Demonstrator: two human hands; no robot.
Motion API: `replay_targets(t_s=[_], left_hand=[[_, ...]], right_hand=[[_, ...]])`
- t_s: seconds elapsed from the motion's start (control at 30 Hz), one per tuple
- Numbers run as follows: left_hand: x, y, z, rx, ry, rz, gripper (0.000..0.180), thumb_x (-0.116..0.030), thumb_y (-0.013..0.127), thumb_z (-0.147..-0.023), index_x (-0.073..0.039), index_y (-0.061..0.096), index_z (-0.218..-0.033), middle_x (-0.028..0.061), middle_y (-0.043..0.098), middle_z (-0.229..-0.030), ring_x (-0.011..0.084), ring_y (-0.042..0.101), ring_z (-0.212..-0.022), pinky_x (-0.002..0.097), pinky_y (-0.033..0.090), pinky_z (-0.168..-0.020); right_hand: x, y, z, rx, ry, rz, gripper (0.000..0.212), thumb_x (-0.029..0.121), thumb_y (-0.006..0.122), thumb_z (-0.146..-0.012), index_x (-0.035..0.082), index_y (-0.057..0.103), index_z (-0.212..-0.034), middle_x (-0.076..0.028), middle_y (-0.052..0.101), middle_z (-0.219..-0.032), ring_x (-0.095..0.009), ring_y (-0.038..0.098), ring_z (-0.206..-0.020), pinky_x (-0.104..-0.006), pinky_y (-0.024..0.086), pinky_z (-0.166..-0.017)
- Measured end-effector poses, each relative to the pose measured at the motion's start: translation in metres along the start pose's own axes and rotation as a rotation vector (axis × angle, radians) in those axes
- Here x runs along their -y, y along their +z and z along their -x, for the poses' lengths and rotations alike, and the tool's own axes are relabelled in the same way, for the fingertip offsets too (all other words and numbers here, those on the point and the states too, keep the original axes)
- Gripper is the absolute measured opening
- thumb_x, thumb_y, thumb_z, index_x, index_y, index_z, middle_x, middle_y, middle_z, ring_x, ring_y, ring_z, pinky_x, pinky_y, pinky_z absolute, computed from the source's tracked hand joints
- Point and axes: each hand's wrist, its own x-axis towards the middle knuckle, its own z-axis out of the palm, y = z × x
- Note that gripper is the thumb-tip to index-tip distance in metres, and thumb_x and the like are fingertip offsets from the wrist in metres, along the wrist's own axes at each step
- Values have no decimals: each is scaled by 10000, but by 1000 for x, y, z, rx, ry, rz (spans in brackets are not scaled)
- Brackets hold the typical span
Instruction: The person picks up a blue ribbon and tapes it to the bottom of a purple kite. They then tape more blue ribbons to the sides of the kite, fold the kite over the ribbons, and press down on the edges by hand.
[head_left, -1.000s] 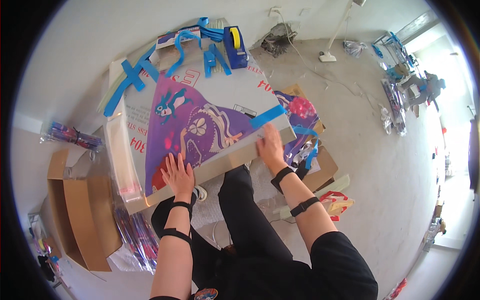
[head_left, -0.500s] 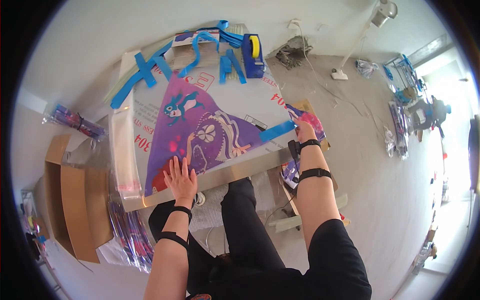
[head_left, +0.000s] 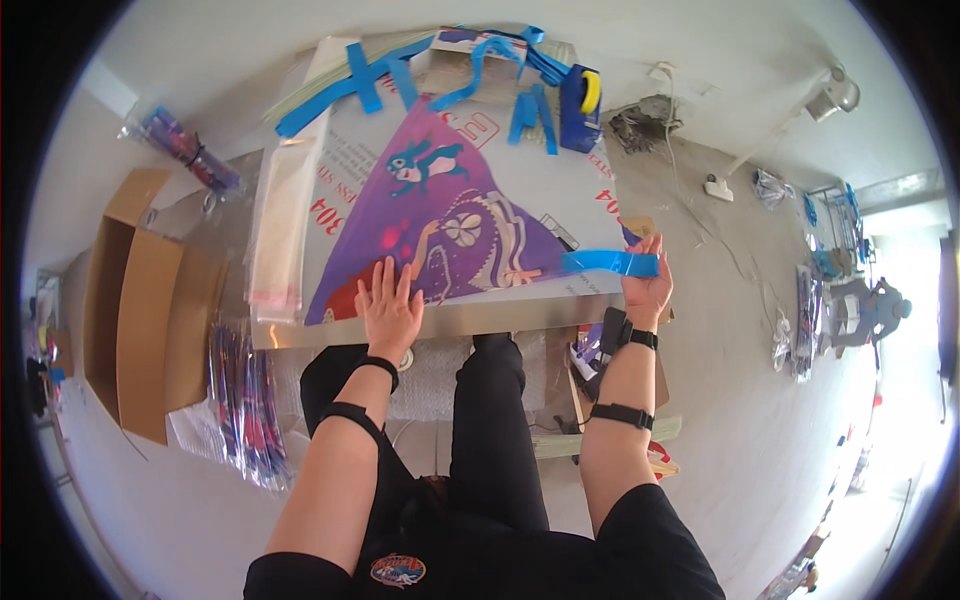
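A purple triangular printed sheet, like a kite sail (head_left: pixel 400 220), lies on the metal-topped table (head_left: pixel 530 100) before me. My left hand (head_left: pixel 391 315) is spread flat on its near edge, over a red part of the print. From the sheet's right corner a blue ribbon strip (head_left: pixel 600 261) runs to the right. My right hand (head_left: pixel 647 288) holds the ribbon's outer end at the table's right edge, palm turned partly up, with the strip lifted and slightly curved. Where the ribbon meets the sheet I cannot make out how it is joined.
Loose blue ribbons (head_left: pixel 365 80) and a blue tape dispenser (head_left: pixel 579 110) with a yellow core lie along the far edge. Clear plastic sleeves (head_left: pixel 282 230) are stacked at the left. Beside the table stand an open cardboard box (head_left: pixel 150 320) and wrapped bundles (head_left: pixel 243 400) on the floor.
My right hand has turned its palm upward and drawn the ribbon end up off the table. The left hand stays on the sheet's near edge. The whole view has shifted.
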Motion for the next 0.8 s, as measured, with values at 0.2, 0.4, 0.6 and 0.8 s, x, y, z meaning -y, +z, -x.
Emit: replay_targets(t_s=[0.2,0.4,0.6,0.8], left_hand=[[1,-1,2,19,-24,29,520,-353,496,-903,-134,418,-1368,155,336,-1454,315,291,-1358,534,203,-1105],[2,3,1,10,-21,31,536,-359,503,-900,-137,404,-1378,148,330,-1459,315,292,-1357,531,213,-1102],[-1,6,1,-18,-7,62,542,-363,514,-894,-134,409,-1373,147,332,-1459,319,296,-1353,533,229,-1094],[6,0,2,15,-26,36,538,-359,514,-893,-135,413,-1372,148,330,-1459,320,300,-1350,543,232,-1089]], right_hand=[[-118,102,44,93,10,813,343,62,601,-863,-26,537,-1189,-162,648,-1022,-248,634,-892,-344,499,-825],[-244,71,83,213,-220,1510,273,101,591,-890,-7,578,-1141,-122,675,-922,-190,634,-856,-337,499,-765],[-264,47,93,230,-399,1695,244,121,580,-899,31,598,-1125,-93,671,-883,-169,633,-843,-327,492,-738],[-150,87,43,-63,-196,867,202,127,592,-901,-12,614,-1046,-99,656,-855,-202,627,-800,-304,500,-758]])
